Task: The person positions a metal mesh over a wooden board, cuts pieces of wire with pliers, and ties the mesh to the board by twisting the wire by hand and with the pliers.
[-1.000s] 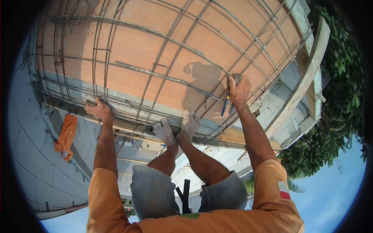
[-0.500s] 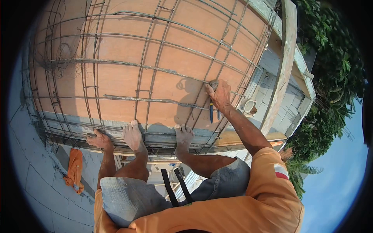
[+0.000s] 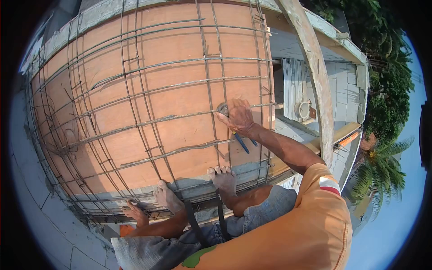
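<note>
My right hand is closed over the rebar grid, with a rough grey lump pinched at the thumb side. A pair of pliers with blue and yellow handles sticks out below the same palm, its jaws hidden. Around the hand, thin steel rebar crosses above an orange-brown plywood panel. At the panel's lower edge my left hand rests on the bundled bars, fingers stretched out and nothing visible in them.
My bare feet stand at the panel's near edge. Tangled tie wire lies at the left. A wooden plank runs along the right, beyond which a white bucket sits lower down. Block walls and a drop show past the edges.
The view has swung, so the panel and grid appear turned. My right hand still grips the lump and pliers, whose handles now slant to the right. My left hand stays by the lower bars.
</note>
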`<state>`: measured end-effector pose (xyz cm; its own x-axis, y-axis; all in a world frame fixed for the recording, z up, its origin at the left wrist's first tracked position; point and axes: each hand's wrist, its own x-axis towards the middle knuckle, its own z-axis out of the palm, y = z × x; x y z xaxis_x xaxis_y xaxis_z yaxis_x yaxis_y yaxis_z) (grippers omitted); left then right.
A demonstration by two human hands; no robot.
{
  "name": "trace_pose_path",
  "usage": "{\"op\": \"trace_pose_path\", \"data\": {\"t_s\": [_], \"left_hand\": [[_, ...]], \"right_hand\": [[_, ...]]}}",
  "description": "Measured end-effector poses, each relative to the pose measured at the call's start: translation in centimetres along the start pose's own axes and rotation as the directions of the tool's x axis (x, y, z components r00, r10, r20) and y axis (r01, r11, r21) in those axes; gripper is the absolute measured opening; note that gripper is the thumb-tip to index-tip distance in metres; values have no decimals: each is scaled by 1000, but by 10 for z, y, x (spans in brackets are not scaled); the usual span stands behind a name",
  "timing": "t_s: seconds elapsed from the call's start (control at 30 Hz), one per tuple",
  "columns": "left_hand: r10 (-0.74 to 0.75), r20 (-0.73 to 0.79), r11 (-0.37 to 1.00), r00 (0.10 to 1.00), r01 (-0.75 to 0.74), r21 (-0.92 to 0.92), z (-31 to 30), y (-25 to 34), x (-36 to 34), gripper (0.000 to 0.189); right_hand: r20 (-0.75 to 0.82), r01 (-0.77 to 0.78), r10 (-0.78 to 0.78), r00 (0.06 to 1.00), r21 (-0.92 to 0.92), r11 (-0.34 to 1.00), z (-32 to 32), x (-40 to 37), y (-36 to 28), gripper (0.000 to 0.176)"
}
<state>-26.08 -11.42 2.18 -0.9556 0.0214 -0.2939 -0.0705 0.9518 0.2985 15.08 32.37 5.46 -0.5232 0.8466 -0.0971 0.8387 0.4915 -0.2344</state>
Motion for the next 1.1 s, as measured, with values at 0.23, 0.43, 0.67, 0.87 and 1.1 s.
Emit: {"op": "trace_pose_path", "data": {"t_s": [0.23, 0.43, 0.67, 0.87, 1.1], "left_hand": [[385, 393, 913, 835, -406, -32, -65, 59, 43, 66], [781, 443, 513, 439, -856, -57, -49, 283, 53, 46], [950, 294, -120, -108, -992, 25, 31, 379, 48, 41], [948, 315, -46, -45, -999, -6, 66, 368, 36, 47], [961, 271, 37, 48, -998, 46, 22, 361, 57, 63]], "right_hand": [[-82, 6, 3, 997, 111, 994, -9, -7, -1, 47], [-357, -66, 65, 932, 7, 998, -41, 17, 15, 35], [-206, 87, -108, 972, -112, 990, -30, 55, 48, 34], [-158, 98, -94, 983, 16, 995, -25, 60, 54, 17], [-120, 96, -86, 989, 81, 992, -12, 63, 67, 16]]}}
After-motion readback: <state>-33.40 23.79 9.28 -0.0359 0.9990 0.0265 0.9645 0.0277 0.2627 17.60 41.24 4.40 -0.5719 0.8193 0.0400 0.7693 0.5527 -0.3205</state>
